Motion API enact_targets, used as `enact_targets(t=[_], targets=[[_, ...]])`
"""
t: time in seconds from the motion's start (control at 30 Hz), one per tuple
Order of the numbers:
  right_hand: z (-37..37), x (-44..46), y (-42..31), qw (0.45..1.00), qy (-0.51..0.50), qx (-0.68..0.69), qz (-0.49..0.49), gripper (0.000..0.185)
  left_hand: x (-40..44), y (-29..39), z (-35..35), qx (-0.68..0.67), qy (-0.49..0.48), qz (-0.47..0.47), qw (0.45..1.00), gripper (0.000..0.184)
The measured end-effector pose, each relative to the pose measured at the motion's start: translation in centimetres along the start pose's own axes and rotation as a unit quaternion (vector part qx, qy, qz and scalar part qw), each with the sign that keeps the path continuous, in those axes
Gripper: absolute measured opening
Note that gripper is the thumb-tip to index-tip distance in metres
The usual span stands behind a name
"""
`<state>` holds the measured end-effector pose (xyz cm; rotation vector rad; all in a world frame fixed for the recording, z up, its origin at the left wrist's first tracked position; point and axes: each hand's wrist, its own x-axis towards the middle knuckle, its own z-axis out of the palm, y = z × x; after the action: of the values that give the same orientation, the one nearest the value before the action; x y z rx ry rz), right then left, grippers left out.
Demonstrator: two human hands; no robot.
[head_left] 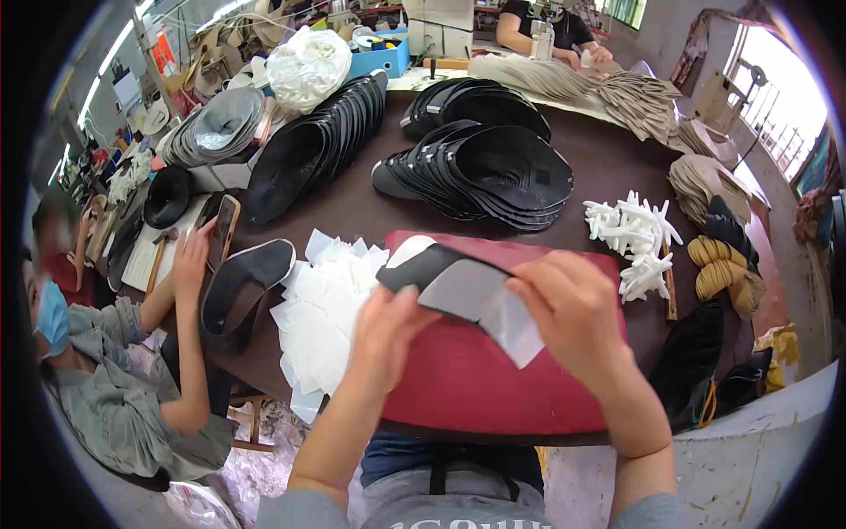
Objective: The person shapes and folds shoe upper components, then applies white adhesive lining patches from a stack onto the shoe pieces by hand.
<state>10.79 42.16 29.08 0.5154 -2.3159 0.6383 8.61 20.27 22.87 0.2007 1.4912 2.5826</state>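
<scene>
Black curved strip with grey panel (454,289), between the hands.
Right hand (577,309) pinches one end; left hand (384,337), blurred, at the other, grip unclear; flat red mat (480,388) beneath.

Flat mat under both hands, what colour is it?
The flat mat is dark red, best seen in the head view.

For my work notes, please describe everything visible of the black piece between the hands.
The black piece is a curved, thin strip with a grey panel; its material is unclear. It slants down to the right over the red mat. The right hand pinches its right end, where a translucent sheet hangs; the left hand, blurred, is at its lower left edge.
</scene>
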Motion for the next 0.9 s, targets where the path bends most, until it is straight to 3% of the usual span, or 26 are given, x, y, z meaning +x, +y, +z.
enact_targets(t=[0.03, 0.07, 0.1, 0.13, 0.2, 0.23, 0.3, 0.37, 0.4, 0.43, 0.53, 0.57, 0.63, 0.7, 0.9], targets=[[-0.3, 0.4, 0.5, 0.998, 0.004, -0.053, -0.042, 0.007, -0.4, 0.5, -1.4, 0.141, 0.062, -0.009, 0.988, 0.025], [-0.3, 0.8, 0.8, 0.998, 0.01, -0.055, -0.037, 0.007, 0.1, 0.7, -0.7, 0.145, 0.056, -0.01, 0.988, 0.025], [0.1, 1.1, 0.9, 0.994, -0.006, -0.058, -0.091, 0.008, 0.6, 1.1, 0.4, 0.287, 0.001, 0.097, 0.953, 0.029], [0.6, 1.2, 0.8, 0.988, -0.024, -0.057, -0.144, 0.01, 0.9, 1.6, 1.6, 0.417, -0.054, 0.198, 0.885, 0.032], [1.5, 1.2, 0.3, 0.961, -0.072, -0.043, -0.263, 0.015, 0.6, 2.0, 2.7, 0.626, -0.141, 0.374, 0.669, 0.04], [1.3, 0.5, 0.0, 0.96, -0.077, -0.034, -0.269, 0.015, 0.1, 2.1, 2.5, 0.629, -0.132, 0.368, 0.672, 0.04], [-0.7, -2.3, -0.3, 0.992, -0.04, 0.111, 0.039, 0.018, -0.1, 2.6, 2.1, 0.547, -0.12, 0.234, 0.795, 0.035], [-2.0, -3.7, 0.2, 0.908, 0.005, 0.238, 0.344, 0.021, 0.6, 3.1, 2.1, 0.438, -0.114, 0.102, 0.886, 0.032], [-1.3, -3.8, 0.4, 0.907, 0.009, 0.241, 0.346, 0.021, 0.8, 3.3, 2.1, 0.442, -0.116, 0.102, 0.884, 0.032], [0.0, -4.4, 0.8, 0.857, 0.02, 0.344, 0.382, 0.021, 1.0, 3.4, 2.2, 0.444, -0.136, 0.091, 0.881, 0.03], [3.2, -6.2, 1.7, 0.648, 0.059, 0.61, 0.453, 0.024, 1.2, 2.9, 2.8, 0.438, -0.2, 0.059, 0.874, 0.026], [3.0, -6.3, 1.7, 0.649, 0.058, 0.607, 0.454, 0.024, 1.2, 2.6, 2.9, 0.435, -0.201, 0.059, 0.876, 0.026], [2.9, -7.0, 1.0, 0.792, 0.061, 0.475, 0.379, 0.017, 1.3, 1.7, 2.8, 0.396, -0.159, -0.015, 0.904, 0.024], [3.1, -7.2, 0.4, 0.9, 0.067, 0.326, 0.281, 0.011, 1.5, 1.4, 2.7, 0.36, -0.117, -0.083, 0.922, 0.023], [3.8, -6.8, -1.4, 0.836, 0.032, 0.408, 0.366, 0.008, 1.3, 1.6, 2.9, 0.353, -0.123, -0.104, 0.922, 0.022]])
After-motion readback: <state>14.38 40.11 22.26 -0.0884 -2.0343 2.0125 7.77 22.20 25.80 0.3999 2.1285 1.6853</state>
